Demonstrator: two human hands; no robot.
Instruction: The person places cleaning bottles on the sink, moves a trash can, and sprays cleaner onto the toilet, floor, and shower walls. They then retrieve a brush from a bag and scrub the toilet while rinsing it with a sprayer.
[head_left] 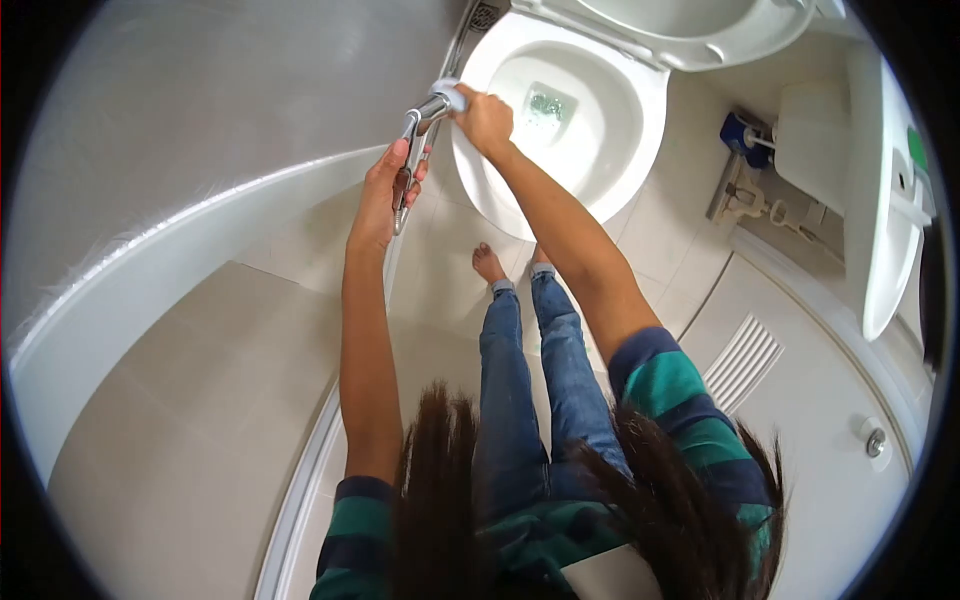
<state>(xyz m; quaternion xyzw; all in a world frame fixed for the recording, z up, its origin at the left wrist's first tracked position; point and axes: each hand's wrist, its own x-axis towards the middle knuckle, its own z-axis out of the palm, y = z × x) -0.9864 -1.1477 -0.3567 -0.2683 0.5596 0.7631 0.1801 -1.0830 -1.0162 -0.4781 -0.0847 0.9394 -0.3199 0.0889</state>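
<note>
My left hand is wrapped round the handle of a chrome hand sprayer, thumb along its side. The sprayer's head points up and to the right, and the end of a metal hose shows below my fingers. At that head my right hand is closed on a small white pad pressed against the sprayer's face. Both hands are beside the left rim of a white toilet. Its seat and lid are raised, and greenish, bubbly water lies in the bowl.
A curved shower partition runs along the left, with a floor track below. At right are a white washbasin, a blue brush holder and wall pipes. A vented door with a round knob stands lower right.
</note>
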